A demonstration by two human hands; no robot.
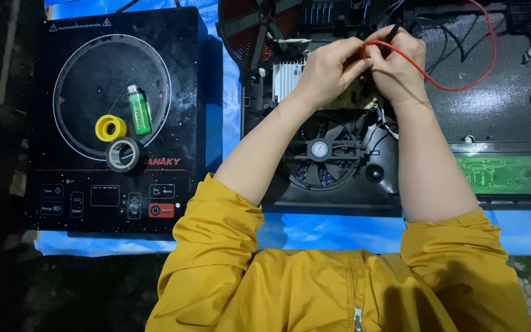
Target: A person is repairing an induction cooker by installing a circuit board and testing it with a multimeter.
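From the head camera, you see both your hands close together over the opened induction cooker base [401, 123]. Your left hand [327, 71] closes its fingers around the red wire [456, 86], pinching it near its end, and your right hand [397, 64] is also closed on the same wire, just beside the left one, so the two hands are touching. You hold the wire at a short length, I think, because this keeps the end steady over the middle of the board. The rest of the wire makes a wide loop to the right, above the dark mesh area, and it stays out of your way.

The black fan [321, 154] lies below your wrists, and the green circuit board [502, 172] sits at the lower right. The removed glass top [115, 117] rests to the left on the blue surface [314, 230], and it serves as a tray: a green lighter [139, 109], a yellow tape roll [110, 128] and a dark tape roll [122, 154] lie on it, within reach.
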